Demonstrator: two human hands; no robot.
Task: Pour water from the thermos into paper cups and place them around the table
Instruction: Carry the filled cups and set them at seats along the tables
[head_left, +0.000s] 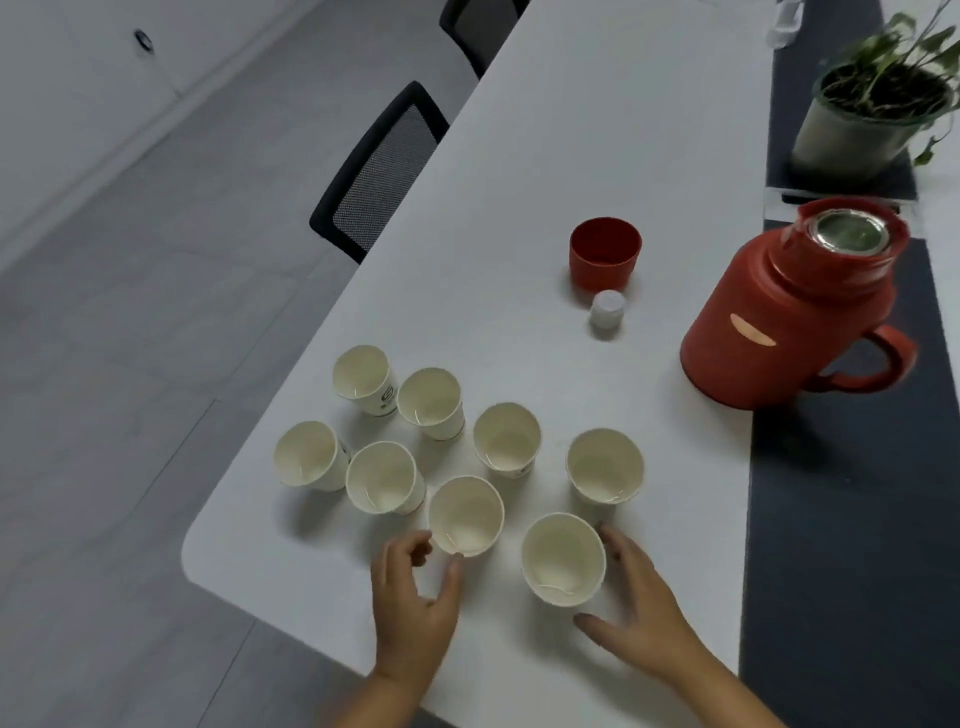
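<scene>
Left grip: my left hand (415, 597) is curling loosely beside the near-left cup (466, 515), thumb and fingertips just at its wall, not yet clamped on it.
Right grip: my right hand (641, 608) is spreading apart around the near-right cup (563, 558), cradling its side so it will lift upright.
Cups: eight paper cups (506, 437) are clustering at the tabletop (545, 156) corner; I'm judging they look filled and are waiting to go out.
Thermos: the red thermos (789, 312) is standing open, well apart to my right, its red lid (605, 253) and white stopper (607, 309) parked beside it.
</scene>
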